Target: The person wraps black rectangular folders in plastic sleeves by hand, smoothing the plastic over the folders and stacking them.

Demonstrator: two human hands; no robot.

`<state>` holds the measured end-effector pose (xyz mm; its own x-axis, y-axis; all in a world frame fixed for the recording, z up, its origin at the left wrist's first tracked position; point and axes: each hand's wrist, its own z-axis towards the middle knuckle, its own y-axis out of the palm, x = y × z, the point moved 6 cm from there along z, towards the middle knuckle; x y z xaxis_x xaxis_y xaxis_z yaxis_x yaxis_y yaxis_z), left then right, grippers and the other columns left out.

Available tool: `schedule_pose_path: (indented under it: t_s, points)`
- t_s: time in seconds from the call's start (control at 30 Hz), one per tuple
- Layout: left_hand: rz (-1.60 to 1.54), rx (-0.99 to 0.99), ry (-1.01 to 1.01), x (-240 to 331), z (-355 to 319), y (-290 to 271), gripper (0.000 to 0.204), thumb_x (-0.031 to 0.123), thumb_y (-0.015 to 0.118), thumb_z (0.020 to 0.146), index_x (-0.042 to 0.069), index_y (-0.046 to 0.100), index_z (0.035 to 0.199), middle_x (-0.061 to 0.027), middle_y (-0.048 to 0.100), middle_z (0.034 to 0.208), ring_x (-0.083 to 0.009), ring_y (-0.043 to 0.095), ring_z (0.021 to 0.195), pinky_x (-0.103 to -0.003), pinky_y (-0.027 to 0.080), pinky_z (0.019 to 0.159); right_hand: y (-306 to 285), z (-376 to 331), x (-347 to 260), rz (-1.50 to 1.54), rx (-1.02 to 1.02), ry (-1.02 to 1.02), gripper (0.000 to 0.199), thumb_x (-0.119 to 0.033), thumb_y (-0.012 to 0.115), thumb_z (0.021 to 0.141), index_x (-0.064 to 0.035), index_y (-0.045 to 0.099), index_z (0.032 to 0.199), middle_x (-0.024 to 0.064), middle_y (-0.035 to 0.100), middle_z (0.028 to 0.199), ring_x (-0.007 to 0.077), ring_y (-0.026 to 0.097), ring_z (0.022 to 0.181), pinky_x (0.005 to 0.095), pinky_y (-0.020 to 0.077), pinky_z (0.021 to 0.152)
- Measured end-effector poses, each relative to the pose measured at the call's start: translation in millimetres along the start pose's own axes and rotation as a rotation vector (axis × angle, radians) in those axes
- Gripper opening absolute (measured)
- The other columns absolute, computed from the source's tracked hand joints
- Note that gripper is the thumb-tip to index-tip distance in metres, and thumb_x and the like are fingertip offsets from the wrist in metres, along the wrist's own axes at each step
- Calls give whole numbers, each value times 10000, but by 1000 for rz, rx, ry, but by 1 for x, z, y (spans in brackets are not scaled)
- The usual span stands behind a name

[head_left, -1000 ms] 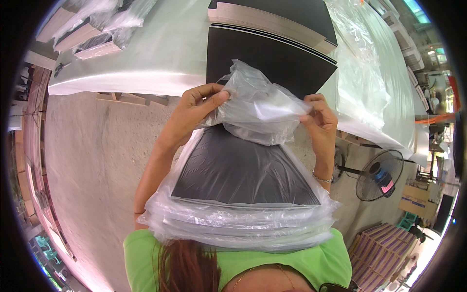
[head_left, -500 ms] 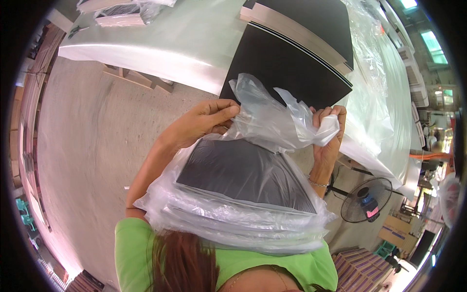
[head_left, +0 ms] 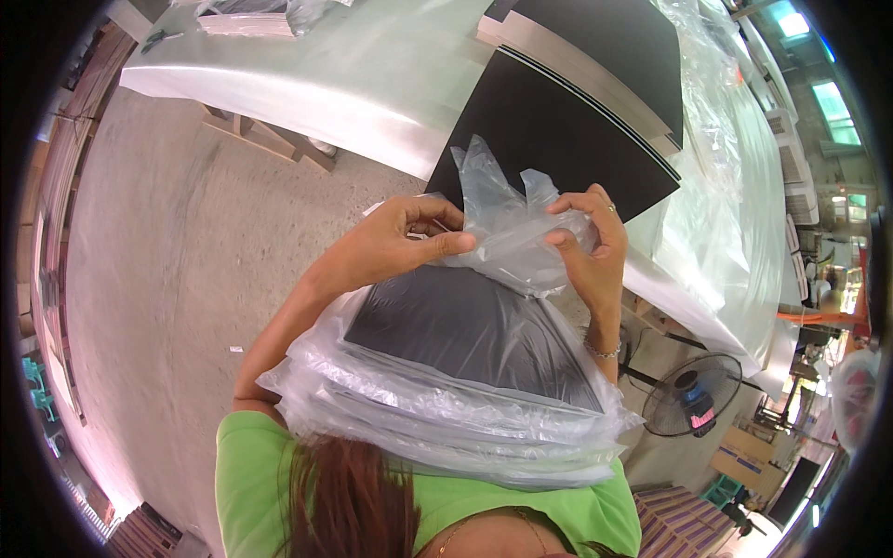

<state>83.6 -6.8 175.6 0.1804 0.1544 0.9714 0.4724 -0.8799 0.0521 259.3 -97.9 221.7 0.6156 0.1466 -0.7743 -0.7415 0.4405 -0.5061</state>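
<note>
Below my grip sits a plastic-wrapped stack (head_left: 474,335). Clear film (head_left: 516,253) bunches between my 2 hands: whether my left hand (head_left: 409,237) pinches, I cannot tell; my right hand (head_left: 595,244) gapes, thumb off forefinger. Beyond lies a black panel (head_left: 549,130).

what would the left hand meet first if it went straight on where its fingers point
The left hand would first meet the bunched clear plastic, seemingly right against it; farther along, perhaps the right hand, though depth is unclear.
</note>
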Motion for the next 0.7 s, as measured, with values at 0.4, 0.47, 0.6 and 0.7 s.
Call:
schedule_pose_path:
  t_s: [0.4, 0.47, 0.6, 0.7]
  points:
    - [-168, -20, -19, 3, 12, 6, 180, 132, 699, 756, -1, 638, 861, -15, 603, 757, -52, 533, 692, -183, 417, 602, 31, -1, -31, -191, -100, -74, 289, -169, 771, 580, -112, 652, 837, 32, 440, 720, 194, 434, 732, 294, 346, 704]
    - [-161, -18, -36, 1, 16, 8, 171, 137, 699, 759, 8, 635, 850, -16, 605, 758, -53, 537, 682, -180, 421, 602, 32, -1, -31, -197, -95, -115, 262, -137, 759, 591, -95, 645, 823, 37, 451, 724, 195, 439, 727, 289, 345, 697]
    - [-352, -31, -97, -11, 19, 11, 168, 180, 690, 778, 27, 629, 811, -4, 601, 739, -51, 534, 655, -175, 423, 600, 25, -10, -7, 20, -61, -34, 205, -76, 731, 609, -58, 620, 781, 44, 492, 749, 178, 459, 724, 275, 351, 674]
    - [-520, -203, -166, -13, 19, 25, 217, 259, 680, 790, 53, 647, 848, 19, 597, 722, -47, 541, 664, -171, 434, 599, 13, -30, 18, 251, 23, 75, 185, -80, 722, 653, -54, 613, 800, 34, 521, 795, 151, 484, 750, 259, 372, 685]
